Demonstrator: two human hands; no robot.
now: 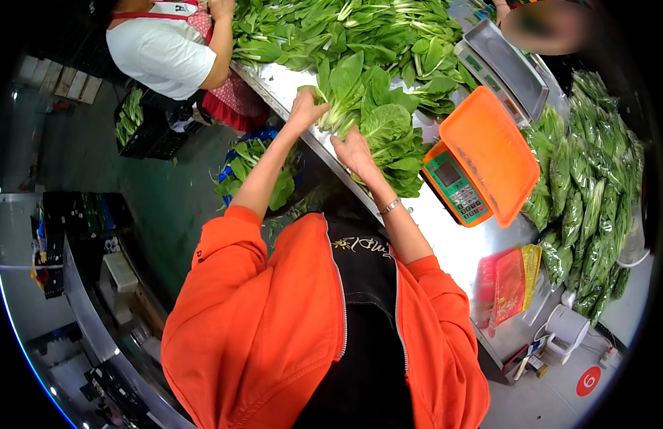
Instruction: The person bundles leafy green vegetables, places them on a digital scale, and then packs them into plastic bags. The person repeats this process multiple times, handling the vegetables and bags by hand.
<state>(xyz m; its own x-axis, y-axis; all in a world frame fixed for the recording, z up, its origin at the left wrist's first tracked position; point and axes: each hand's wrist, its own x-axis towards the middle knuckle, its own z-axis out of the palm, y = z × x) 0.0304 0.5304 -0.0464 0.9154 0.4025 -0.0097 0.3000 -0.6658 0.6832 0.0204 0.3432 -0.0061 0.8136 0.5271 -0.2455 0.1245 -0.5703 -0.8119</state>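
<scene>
My left hand (308, 110) grips the near side of a bunch of leafy greens (345, 88), its thumb toward the pale stems. Just right of it, my right hand (354, 150) holds the stem end of more broad-leaved greens (388, 131); leaves partly hide its fingers. Both bunches rest at the front edge of a metal table (278, 80). Behind them spreads a large heap of loose leafy greens (363, 27). An orange digital scale (487, 155) with a tilted-looking pan stands to the right of my right hand.
A second scale (506, 69) stands farther back. Bagged greens (589, 198) are piled at right, near printed plastic bags (508, 284) and a white jug (567, 327). A co-worker (160, 51) stands at left. Below the table edge, a blue-lined container (251, 166) holds greens.
</scene>
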